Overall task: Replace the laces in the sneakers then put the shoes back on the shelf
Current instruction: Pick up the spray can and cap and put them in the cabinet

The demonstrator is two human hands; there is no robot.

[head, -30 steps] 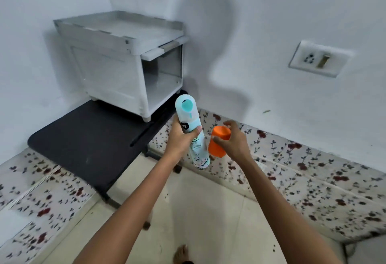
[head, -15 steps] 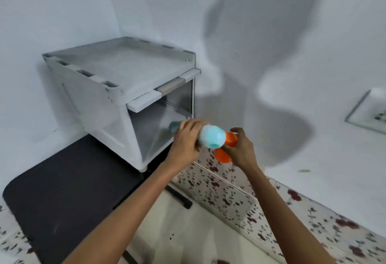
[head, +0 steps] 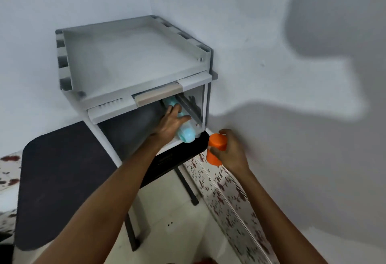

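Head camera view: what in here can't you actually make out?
- Head view: the middle of the blue spray can is covered by the left hand, and any label is lost to blur.
- Head view: it is unclear whether that hand's fingers grip the can or only push it.
- Head view: the cabinet interior is dark, shaded by its top.
- Head view: the reddish thing is cut off by the bottom edge.
- Head view: the orange cylinder is partly wrapped by the right hand.

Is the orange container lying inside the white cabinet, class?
No, the right hand holds the orange container outside the white cabinet, in front of its lower right corner.
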